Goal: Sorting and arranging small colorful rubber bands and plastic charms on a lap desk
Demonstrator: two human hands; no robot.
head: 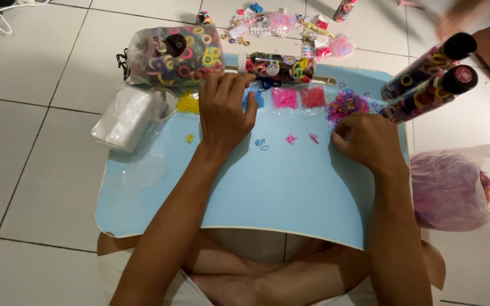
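sorting step: right hand (370,141) fingers pinching at mixed pile of tiny coloured rubber bands (347,105); left hand (225,110) fingers spread over small blue band pile (254,97) on light blue surface (279,187). next needs careful one-band pinch.

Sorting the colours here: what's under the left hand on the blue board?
The left hand lies over a blue pile of small elastic bands, only its edges showing. Yellow, pink and red piles sit uncovered on the blue board. Anything else beneath the palm is hidden.

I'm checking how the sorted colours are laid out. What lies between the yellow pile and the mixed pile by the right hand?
In the head view, past the yellow pile come a blue pile half under the left hand, then a pink pile and a red pile, before the mixed pile.
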